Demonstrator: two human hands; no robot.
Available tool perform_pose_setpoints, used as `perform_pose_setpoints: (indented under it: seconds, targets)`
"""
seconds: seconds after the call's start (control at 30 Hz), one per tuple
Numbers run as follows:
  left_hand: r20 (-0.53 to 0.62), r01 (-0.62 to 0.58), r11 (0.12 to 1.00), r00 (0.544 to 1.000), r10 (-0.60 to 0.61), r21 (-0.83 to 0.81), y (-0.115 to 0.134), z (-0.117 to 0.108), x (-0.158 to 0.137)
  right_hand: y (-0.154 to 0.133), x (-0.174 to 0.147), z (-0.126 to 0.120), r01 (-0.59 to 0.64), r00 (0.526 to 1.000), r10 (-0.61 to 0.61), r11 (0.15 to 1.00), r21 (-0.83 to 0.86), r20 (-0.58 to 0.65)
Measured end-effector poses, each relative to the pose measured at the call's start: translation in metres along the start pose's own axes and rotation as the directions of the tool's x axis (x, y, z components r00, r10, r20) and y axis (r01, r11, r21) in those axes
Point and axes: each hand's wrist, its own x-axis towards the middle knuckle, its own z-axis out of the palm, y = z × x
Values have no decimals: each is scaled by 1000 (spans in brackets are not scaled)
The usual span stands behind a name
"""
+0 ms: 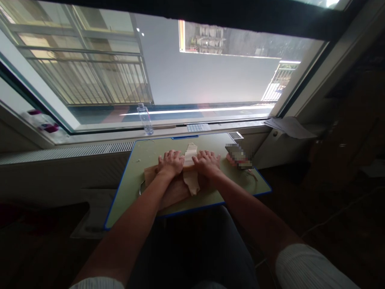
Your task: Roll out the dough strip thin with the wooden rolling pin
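Note:
A long, pale strip of dough with uneven edges lies lengthwise over a wooden cutting board. Across the strip runs a wooden rolling pin, seen only between my hands. My left hand rests flat over the pin's left part, fingers spread forward. Over its right part lies my right hand, fingers also stretched out, the thumb near the dough. Both palms press down from above, and the pin's ends are hidden beneath them. A metal handle shows at the board's left edge.
The green, blue-edged small table stands below a window. A pixelated device is at its right. White crumbs lie at left. On the sill are a clear bottle, a keypad-like object and papers. My legs are under the table.

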Motion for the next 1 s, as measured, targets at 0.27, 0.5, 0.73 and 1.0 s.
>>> perform_pose_setpoints:
  seconds: [0.27, 0.5, 0.73, 1.0]
  targets:
    - [11, 41, 999, 999, -41, 34, 1, -3, 43, 4, 61, 7, -90, 986, 108, 987, 135, -128]
    - [-132, 46, 997, 991, -38, 57, 2, 1, 84, 3, 101, 8, -110, 982, 129, 984, 142, -139]
    - [-110, 87, 996, 991, -83, 34, 0, 2, 108, 2, 125, 11, -90, 971, 109, 991, 96, -215]
    - [-71, 47, 998, 997, -44, 46, 0, 3, 89, 2, 110, 8, -75, 981, 97, 989, 130, -171]
